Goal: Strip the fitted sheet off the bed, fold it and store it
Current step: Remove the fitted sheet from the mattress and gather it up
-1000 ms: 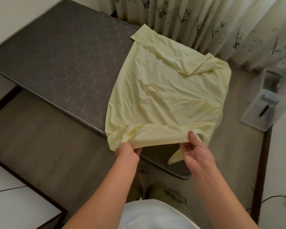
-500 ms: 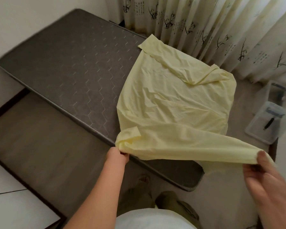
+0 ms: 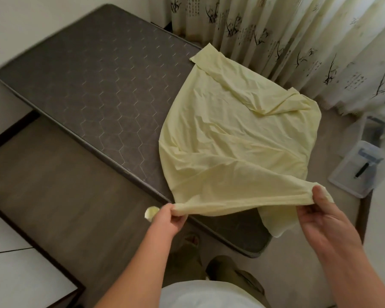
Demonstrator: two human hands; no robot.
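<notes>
The pale yellow fitted sheet (image 3: 236,134) lies folded and creased on the near right part of the bare dark grey mattress (image 3: 98,85). Its near edge is lifted off the mattress and stretched taut between my two hands. My left hand (image 3: 168,218) is shut on the left end of that edge, and a small bunch of fabric pokes out past my fist. My right hand (image 3: 322,216) pinches the right end, with a loose corner of sheet hanging below it over the mattress corner.
Patterned curtains (image 3: 298,41) hang behind the mattress on the right. A clear plastic box (image 3: 356,172) holding a dark object stands on the floor at the right. A dark-framed wooden platform (image 3: 53,185) borders the mattress on the left. My feet are below.
My hands first spread wide along the sheet's near edge, the right one swinging far right. The right hand has since come back in and the edge is held tighter and higher.
</notes>
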